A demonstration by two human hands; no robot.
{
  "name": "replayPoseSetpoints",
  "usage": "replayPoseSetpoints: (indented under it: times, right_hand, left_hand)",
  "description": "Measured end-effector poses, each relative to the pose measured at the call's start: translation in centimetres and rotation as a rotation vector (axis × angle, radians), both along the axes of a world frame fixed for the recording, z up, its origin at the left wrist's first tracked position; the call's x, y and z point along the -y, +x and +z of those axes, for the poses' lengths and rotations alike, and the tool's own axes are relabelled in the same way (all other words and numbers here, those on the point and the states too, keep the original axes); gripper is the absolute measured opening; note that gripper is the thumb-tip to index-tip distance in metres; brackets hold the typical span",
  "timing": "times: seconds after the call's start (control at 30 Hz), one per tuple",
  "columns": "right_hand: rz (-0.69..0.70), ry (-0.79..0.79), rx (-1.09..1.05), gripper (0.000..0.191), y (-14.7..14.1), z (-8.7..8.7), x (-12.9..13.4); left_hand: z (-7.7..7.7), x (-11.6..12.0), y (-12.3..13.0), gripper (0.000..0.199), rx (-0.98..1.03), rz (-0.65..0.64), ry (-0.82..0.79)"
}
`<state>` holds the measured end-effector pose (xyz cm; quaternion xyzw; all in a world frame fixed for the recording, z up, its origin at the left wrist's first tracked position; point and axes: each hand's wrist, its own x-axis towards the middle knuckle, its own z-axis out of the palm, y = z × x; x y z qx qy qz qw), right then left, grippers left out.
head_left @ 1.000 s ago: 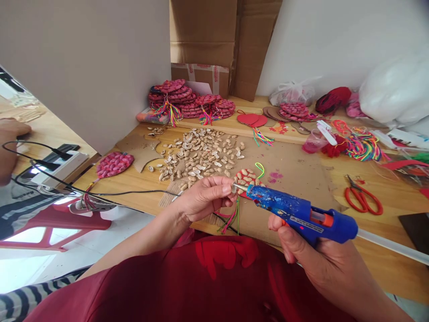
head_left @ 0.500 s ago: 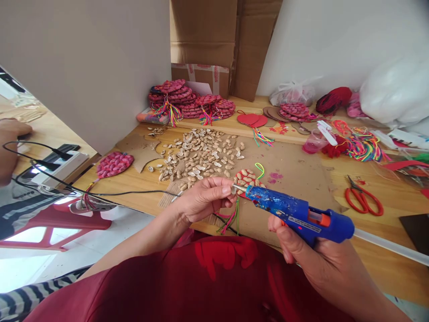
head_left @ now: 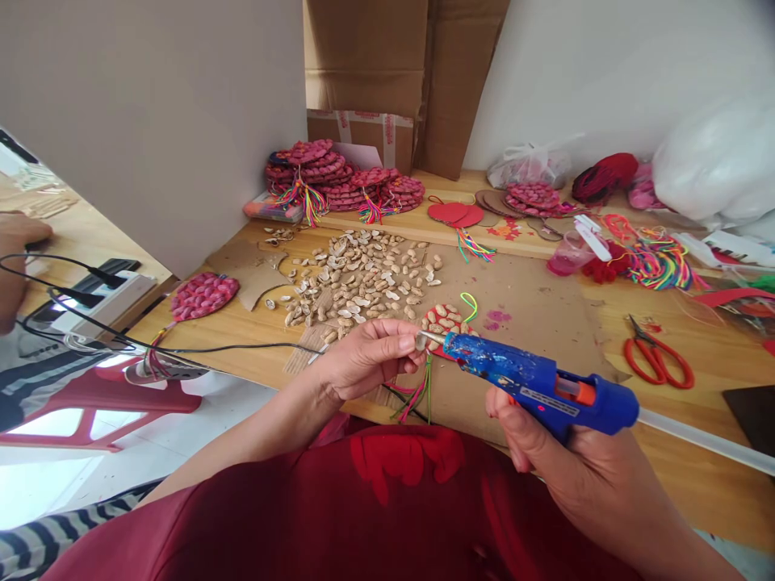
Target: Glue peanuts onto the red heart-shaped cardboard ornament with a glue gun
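Note:
My right hand (head_left: 563,460) is wrapped round the handle of a blue hot glue gun (head_left: 508,367), a long glue stick (head_left: 702,436) jutting from its back. Between the thumb and fingers of my left hand (head_left: 375,355) is a peanut shell (head_left: 421,341), small and partly hidden. The gun's metal nozzle meets the shell. Just behind the nozzle lies a red disc partly covered with peanut shells (head_left: 446,315), with a green cord loop (head_left: 469,305) at its top and strings below; the gun hides part of it.
Loose peanut shells (head_left: 357,278) spread over cardboard (head_left: 538,315). Red-handled scissors (head_left: 657,355) lie at right. Pink shell-covered discs (head_left: 320,173) are stacked at the back; another pink disc (head_left: 204,296) lies left. A black cable (head_left: 242,349) crosses the table edge. A person's hand (head_left: 24,230) shows far left.
The view has shifted very slightly. Both hands keep their places, with the nozzle still at the peanut shell.

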<state>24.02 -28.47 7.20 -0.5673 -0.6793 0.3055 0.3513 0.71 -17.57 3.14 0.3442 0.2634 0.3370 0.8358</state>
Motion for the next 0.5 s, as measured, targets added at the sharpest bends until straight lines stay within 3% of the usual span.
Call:
replayPoseSetpoints:
  times: [0.5]
  right_hand:
    - [-0.024,-0.034,-0.005,0.023,0.25,-0.60,-0.10]
  left_hand:
    - [-0.23,-0.14,-0.10,0.029,0.023,-0.003,0.004]
